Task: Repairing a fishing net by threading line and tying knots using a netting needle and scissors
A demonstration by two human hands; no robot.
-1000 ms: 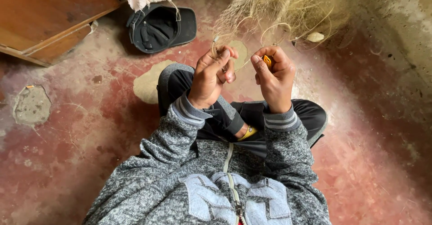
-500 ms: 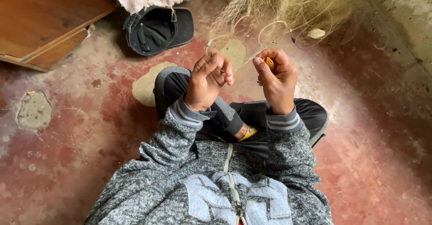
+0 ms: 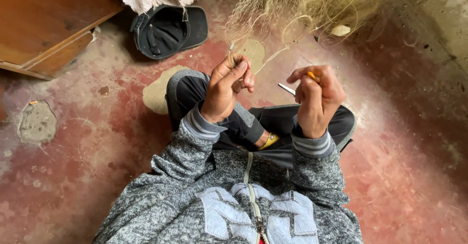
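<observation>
1. My left hand (image 3: pixel 228 89) has its fingers pinched shut on a bit of the net (image 3: pixel 297 5).
2. My right hand (image 3: pixel 317 97) is closed around a small yellow tool (image 3: pixel 312 75).
3. The net lies far ahead on the floor (image 3: pixel 87 141), right of a black cap (image 3: pixel 168 29).

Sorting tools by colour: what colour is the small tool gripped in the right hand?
Orange-yellow tool in the right hand, head view.

Fine, pale, stringy net (image 3: pixel 302 0); knitted grey marl sleeves (image 3: pixel 312 171); matt black cloth cap (image 3: pixel 168 29); worn, rough red-painted concrete floor (image 3: pixel 78 166); smooth varnished wooden furniture (image 3: pixel 44 24).
</observation>
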